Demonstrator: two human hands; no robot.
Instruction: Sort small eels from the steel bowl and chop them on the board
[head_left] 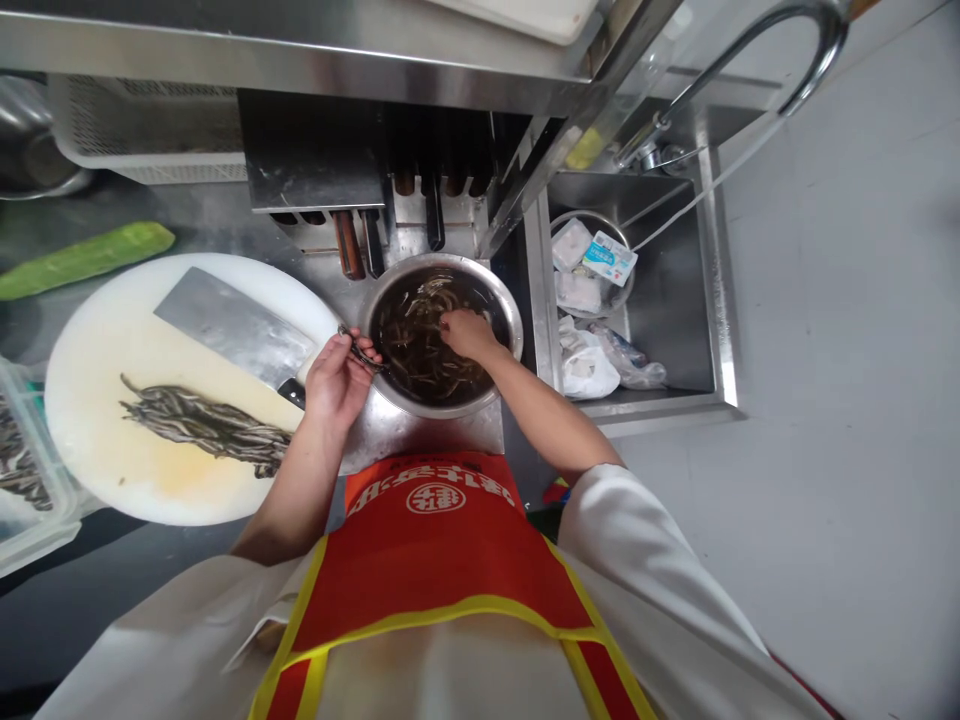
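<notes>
Clearly, thin, dark, bending strips (364, 350) lie in the left hand (337, 378).

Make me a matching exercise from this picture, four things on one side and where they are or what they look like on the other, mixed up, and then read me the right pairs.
Column one
1. Left hand
2. Cleaver
3. Right hand
4. Apron

Column two
A. Reaches into the metal bowl
B. Red and yellow
C. Holds something dark and slim
D. Lies on the white board

Right pairs: 1-C, 2-D, 3-A, 4-B.
</notes>
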